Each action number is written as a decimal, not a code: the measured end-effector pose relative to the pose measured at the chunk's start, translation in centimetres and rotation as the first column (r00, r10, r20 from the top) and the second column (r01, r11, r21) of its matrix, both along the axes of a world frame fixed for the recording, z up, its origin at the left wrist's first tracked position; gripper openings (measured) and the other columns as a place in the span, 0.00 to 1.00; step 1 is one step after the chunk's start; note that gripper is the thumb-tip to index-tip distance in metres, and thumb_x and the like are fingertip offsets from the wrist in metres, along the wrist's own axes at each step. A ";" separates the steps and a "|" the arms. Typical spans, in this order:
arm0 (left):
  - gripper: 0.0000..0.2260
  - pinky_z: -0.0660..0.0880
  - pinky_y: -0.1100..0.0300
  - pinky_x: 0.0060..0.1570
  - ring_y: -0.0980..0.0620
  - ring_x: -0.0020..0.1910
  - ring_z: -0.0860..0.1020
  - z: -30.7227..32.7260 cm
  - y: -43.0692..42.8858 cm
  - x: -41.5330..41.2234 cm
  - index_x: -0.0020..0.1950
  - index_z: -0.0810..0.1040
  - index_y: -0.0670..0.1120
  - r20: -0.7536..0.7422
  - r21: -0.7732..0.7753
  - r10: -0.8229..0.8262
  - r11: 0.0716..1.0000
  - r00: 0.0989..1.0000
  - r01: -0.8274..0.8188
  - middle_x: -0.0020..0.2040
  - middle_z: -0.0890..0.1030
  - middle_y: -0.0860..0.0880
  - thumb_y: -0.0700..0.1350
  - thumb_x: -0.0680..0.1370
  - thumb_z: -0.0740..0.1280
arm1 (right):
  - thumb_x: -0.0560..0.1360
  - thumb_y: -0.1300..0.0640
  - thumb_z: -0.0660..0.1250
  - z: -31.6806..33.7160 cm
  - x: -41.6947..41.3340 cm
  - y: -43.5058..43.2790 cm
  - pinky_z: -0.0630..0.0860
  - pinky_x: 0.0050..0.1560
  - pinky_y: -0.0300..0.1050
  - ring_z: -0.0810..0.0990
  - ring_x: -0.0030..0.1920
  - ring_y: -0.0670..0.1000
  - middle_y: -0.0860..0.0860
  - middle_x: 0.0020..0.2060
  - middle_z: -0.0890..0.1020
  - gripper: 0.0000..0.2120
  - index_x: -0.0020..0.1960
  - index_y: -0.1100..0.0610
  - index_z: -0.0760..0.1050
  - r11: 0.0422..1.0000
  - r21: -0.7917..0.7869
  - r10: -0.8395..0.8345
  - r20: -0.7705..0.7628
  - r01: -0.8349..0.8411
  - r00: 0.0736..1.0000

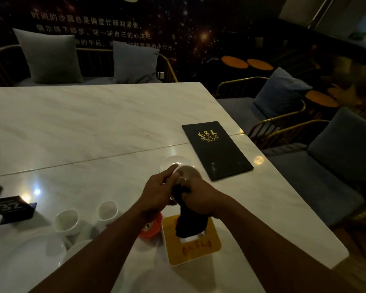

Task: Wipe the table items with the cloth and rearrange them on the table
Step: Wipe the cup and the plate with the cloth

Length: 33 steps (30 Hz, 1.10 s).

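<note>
Yellow box sits near the bottom, under the dark cloth. Mid-frame, the right hand squeezes that cloth; the left hand holds a small round thing, too blurry to name. Best turn it slowly and rub every side.

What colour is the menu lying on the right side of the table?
The menu is black with gold lettering; the head view shows it.

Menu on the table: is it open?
No, the menu lies closed and flat on the table, with its black cover and gold lettering facing up.
</note>
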State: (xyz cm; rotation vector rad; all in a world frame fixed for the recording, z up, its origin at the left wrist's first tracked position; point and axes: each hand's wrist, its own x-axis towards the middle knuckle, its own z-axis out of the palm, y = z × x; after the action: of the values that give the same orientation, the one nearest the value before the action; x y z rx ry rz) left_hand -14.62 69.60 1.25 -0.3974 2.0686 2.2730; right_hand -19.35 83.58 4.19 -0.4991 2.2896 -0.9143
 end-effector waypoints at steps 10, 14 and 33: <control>0.17 0.81 0.49 0.54 0.50 0.57 0.80 -0.9 4.0 -5.6 0.70 0.75 0.56 0.042 -0.122 0.161 0.980 0.986 -0.155 0.63 0.80 0.46 0.53 0.82 0.63 | 0.82 0.58 0.60 -2.7 -3.7 3.1 0.81 0.52 0.45 0.83 0.50 0.51 0.54 0.53 0.82 0.12 0.63 0.54 0.76 0.933 -0.267 -0.195 0.184 0.240 0.963; 0.13 0.83 0.43 0.46 0.46 0.53 0.81 -1.1 5.9 -7.8 0.64 0.79 0.59 0.141 -0.054 0.155 0.987 0.978 -0.148 0.59 0.81 0.46 0.55 0.80 0.65 | 0.79 0.60 0.65 -2.4 -8.4 6.4 0.75 0.60 0.48 0.78 0.55 0.53 0.54 0.57 0.77 0.17 0.67 0.55 0.74 0.789 0.512 0.509 -0.240 -0.338 0.827; 0.13 0.82 0.62 0.40 0.52 0.51 0.81 -0.4 8.6 -11.1 0.60 0.79 0.53 0.230 -0.085 0.149 0.987 0.962 -0.133 0.60 0.80 0.47 0.56 0.81 0.62 | 0.75 0.62 0.69 0.3 -15.5 9.5 0.72 0.65 0.53 0.74 0.64 0.56 0.52 0.63 0.77 0.22 0.69 0.53 0.73 0.458 0.589 0.888 -0.333 -0.666 0.316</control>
State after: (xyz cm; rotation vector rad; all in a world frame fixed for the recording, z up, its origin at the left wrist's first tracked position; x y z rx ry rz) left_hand -25.74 78.25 0.85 -0.8022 2.0611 2.1064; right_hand -34.82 93.05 4.52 -1.7914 2.1356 0.2520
